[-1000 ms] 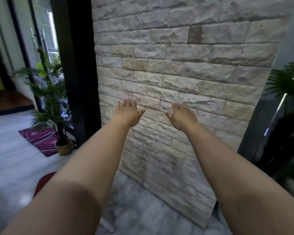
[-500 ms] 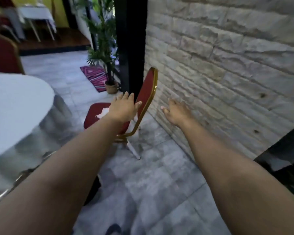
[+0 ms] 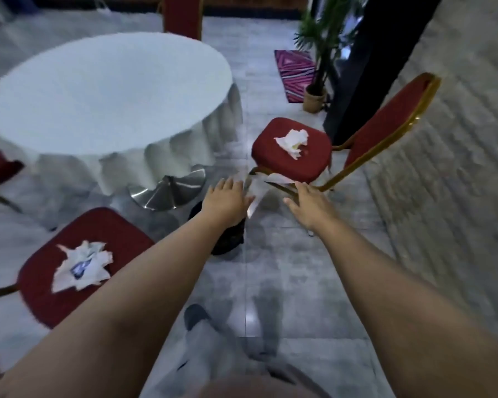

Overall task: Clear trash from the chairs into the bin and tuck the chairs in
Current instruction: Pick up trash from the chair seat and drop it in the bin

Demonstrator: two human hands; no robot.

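Crumpled white paper [image 3: 291, 142] on red chair seat [image 3: 292, 149] at one o'clock; second wad, blue-printed [image 3: 81, 265], on nearer chair [image 3: 78, 262] at eight. View swung since earlier, revealing round table [image 3: 107, 90]. Black bin [image 3: 230, 239] partly hidden; contents unseen. Left hand [image 3: 226, 198], right hand [image 3: 306, 203]: fingers spread, empty.

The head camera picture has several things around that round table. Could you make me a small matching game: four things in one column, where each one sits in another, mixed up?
Things:
1. Plain white crumpled paper
2. Crumpled paper with blue print
3. Potted plant
4. White tablecloth

Places:
A. On the near chair seat, lower left
B. Over the round table
C. On the floor beside the pink striped rug
D. On the seat of the chair by the stone wall

Pairs: 1-D, 2-A, 3-C, 4-B
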